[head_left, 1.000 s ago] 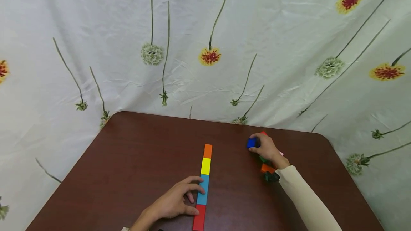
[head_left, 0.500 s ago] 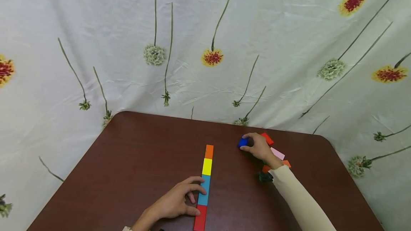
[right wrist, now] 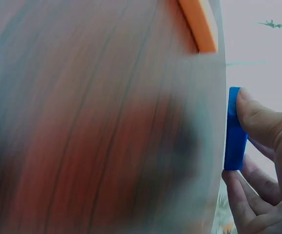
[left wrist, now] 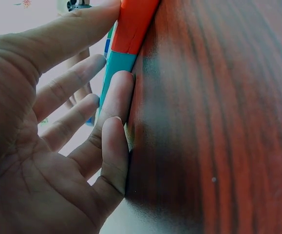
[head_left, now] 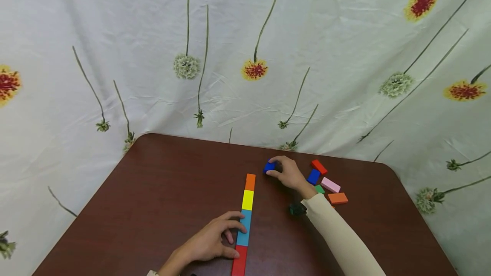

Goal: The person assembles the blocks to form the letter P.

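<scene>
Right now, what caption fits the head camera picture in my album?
Left hand touches a colorful block row; right hand holds a blue block near the row's orange end.

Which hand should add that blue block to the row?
Probably the right hand: it holds the blue block near the row's orange block. The left hand is beside the row's red block.

Soft head-view light, hazy sheen on tabletop (left wrist: 214,117) — blurred in right wrist view, overexposed cloth (right wrist: 260,44)

No text, label, brand, number or sign can be read in the 3 views.
</scene>
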Demonstrator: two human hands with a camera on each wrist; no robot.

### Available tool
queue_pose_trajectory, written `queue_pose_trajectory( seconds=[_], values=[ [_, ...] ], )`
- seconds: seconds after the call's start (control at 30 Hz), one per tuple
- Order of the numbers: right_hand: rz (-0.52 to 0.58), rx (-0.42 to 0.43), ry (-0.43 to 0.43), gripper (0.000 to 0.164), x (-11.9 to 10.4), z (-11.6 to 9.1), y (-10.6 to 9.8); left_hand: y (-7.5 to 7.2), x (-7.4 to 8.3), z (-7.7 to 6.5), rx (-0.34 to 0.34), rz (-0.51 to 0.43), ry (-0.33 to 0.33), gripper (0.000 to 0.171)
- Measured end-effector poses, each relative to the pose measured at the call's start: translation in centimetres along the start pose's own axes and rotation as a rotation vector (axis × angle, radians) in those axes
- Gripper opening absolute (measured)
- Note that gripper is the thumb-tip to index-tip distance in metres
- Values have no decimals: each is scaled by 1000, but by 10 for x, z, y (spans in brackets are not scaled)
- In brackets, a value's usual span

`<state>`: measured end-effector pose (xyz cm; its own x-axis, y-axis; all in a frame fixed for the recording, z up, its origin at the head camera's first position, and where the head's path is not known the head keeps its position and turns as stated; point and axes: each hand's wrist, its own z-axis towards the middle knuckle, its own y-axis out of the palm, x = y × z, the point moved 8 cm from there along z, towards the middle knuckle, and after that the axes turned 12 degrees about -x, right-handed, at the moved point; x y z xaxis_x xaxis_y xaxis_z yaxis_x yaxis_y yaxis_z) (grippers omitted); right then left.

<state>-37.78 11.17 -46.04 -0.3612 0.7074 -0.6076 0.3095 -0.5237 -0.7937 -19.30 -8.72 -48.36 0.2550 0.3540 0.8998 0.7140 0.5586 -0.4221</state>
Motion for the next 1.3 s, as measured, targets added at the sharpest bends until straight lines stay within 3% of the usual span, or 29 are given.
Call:
queue_pose_trajectory(
  seconds=[0.4, 0.73, 1.3],
  values=[
    [125, -43, -19, 40, -27, 21, 26, -1, -1, 1, -6, -24, -11, 37],
    [131, -72, -11, 36, -32, 28, 39, -1, -2, 2, -11, -44, -8, 37],
    [111, -93, -64, 27, -34, 29, 41, -1, -1, 1, -3, -24, 6, 38]
  ],
)
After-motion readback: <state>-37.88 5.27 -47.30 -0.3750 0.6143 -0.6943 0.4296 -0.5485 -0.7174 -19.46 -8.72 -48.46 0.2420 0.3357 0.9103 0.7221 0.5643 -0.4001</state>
